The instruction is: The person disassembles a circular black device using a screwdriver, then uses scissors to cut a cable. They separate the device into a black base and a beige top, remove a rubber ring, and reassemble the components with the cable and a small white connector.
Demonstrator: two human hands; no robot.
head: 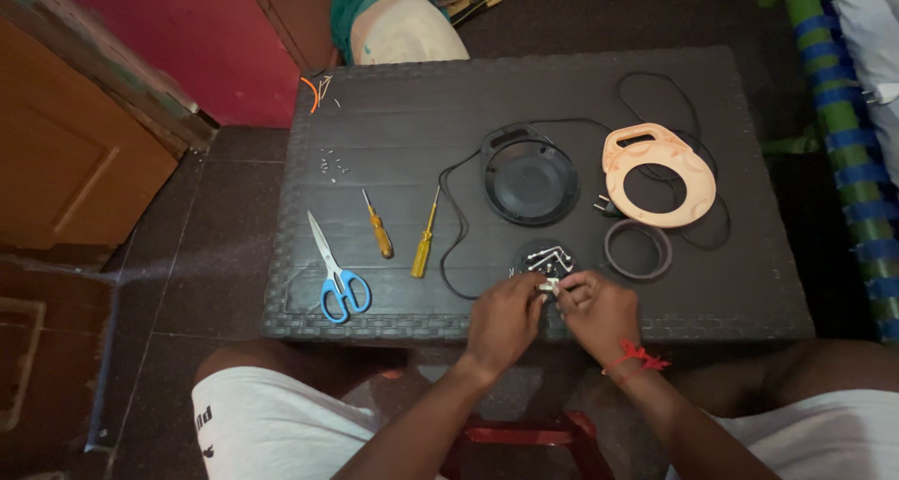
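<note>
1. Head view: the left hand (506,316) and right hand (595,313) meet at the near edge of the dark table (393,143), both pinching a small white part (551,284) on the round black disc with metal contacts (543,258).
2. To the left lie blue-handled scissors (335,272) and two yellow screwdrivers (424,241); beyond, a black round cover (529,176) and a peach ring-shaped housing (660,173).

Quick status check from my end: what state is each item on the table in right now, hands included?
Left hand: fingers pinched on small metal piece.
Right hand: fingers on the same piece.
Round black part: flat, metal contacts facing up.
Scissors: closed, lying flat.
Two screwdrivers: lying flat, untouched.
Black housing: open, apart from peach cover.
Black ring: loose, lying flat.
</note>
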